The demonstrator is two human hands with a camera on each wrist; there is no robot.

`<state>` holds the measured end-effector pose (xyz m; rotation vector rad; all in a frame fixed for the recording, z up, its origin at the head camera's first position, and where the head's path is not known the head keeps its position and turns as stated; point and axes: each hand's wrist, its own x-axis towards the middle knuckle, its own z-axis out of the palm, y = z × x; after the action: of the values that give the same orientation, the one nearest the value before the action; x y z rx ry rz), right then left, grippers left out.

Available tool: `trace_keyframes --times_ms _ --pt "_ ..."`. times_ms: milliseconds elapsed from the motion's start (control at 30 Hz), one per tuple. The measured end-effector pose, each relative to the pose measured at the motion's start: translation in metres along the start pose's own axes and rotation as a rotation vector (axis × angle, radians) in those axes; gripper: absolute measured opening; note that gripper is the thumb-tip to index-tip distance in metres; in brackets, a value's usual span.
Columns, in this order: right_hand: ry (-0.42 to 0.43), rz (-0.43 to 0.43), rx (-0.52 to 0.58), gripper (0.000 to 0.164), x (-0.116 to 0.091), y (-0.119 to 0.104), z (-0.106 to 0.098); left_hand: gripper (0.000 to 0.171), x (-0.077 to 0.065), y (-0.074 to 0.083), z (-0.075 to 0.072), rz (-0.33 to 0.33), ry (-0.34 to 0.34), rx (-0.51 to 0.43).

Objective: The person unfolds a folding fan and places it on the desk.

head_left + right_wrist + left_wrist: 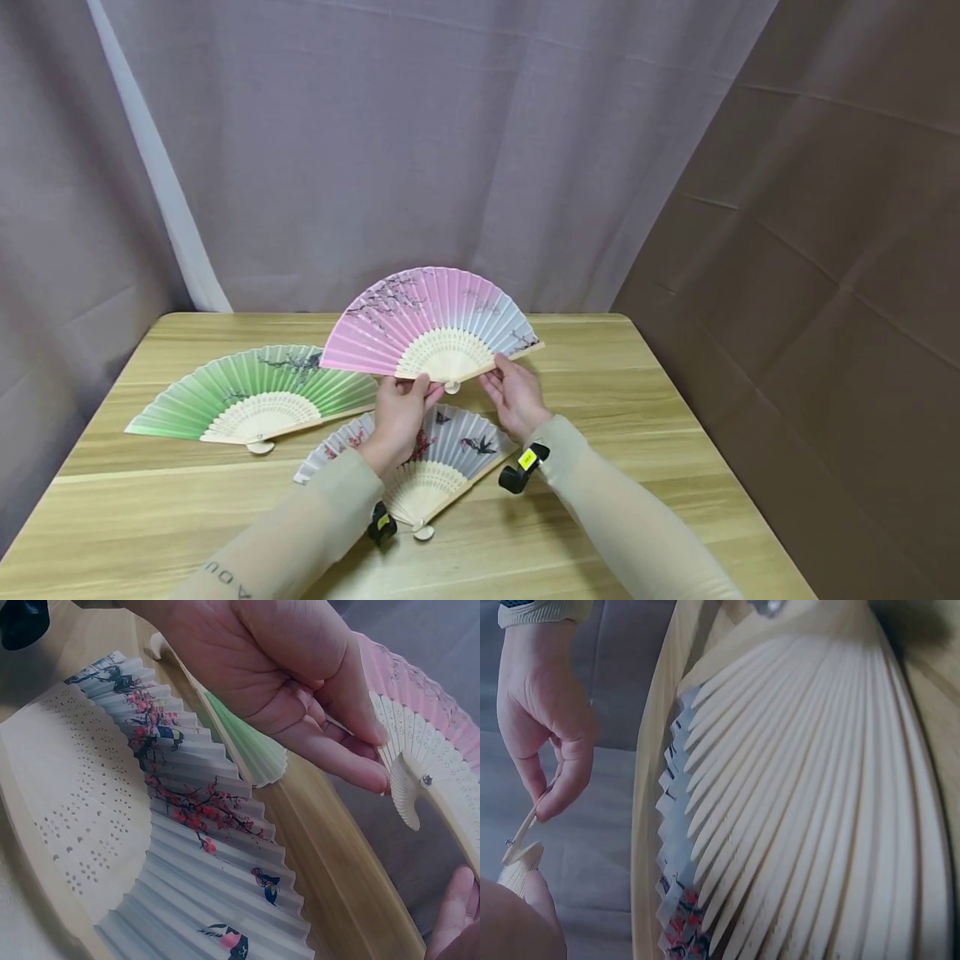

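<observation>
A spread pink folding fan [438, 304], shading to pale blue at its right, is held up above the table. My left hand [397, 417] pinches its lower left guard stick close to the pivot; the right wrist view shows that left hand [277, 682] large beside the fan's tassel-less end. My right hand [519, 398] pinches the right guard stick between thumb and fingers, also seen from the left wrist, where the right hand [551, 712] points downward. Under my hands lies an open grey-white folding fan [202, 795] with red blossoms and birds. An open green folding fan [262, 379] lies to the left.
The wooden table [622, 500] carries both lying fans. A grey curtain [420, 150] hangs behind its far edge, and a brown cloth wall [817, 250] rises along the right side.
</observation>
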<state>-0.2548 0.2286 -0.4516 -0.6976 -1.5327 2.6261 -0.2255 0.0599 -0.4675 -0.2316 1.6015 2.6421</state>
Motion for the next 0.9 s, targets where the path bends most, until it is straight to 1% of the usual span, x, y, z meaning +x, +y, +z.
trace_keyframes --times_ms 267,367,500,567,667,733,800,900 --pt "0.014 -0.001 0.010 0.023 -0.003 -0.004 -0.002 0.034 0.001 -0.003 0.008 0.009 0.047 -0.055" --pt "0.029 -0.002 0.011 0.021 -0.003 -0.007 -0.006 0.034 0.001 -0.004 0.013 -0.010 0.050 -0.078" --pt "0.039 -0.005 0.006 0.017 -0.002 -0.012 -0.014 0.034 0.002 -0.007 0.025 -0.058 0.068 -0.110" --pt "0.038 -0.011 -0.007 0.017 -0.001 -0.015 -0.021 0.033 0.004 -0.010 0.032 -0.086 0.083 -0.131" --pt "0.047 -0.017 -0.031 0.017 0.002 -0.020 -0.036 0.032 0.007 -0.016 0.045 -0.130 0.081 -0.161" --pt "0.051 -0.018 -0.040 0.017 0.004 -0.024 -0.048 0.032 0.009 -0.020 0.054 -0.162 0.066 -0.182" --pt "0.056 -0.016 -0.047 0.017 0.006 -0.027 -0.059 0.033 0.010 -0.024 0.062 -0.182 0.035 -0.187" --pt "0.067 -0.007 -0.047 0.017 0.008 -0.029 -0.074 0.036 0.012 -0.028 0.069 -0.223 -0.007 -0.167"
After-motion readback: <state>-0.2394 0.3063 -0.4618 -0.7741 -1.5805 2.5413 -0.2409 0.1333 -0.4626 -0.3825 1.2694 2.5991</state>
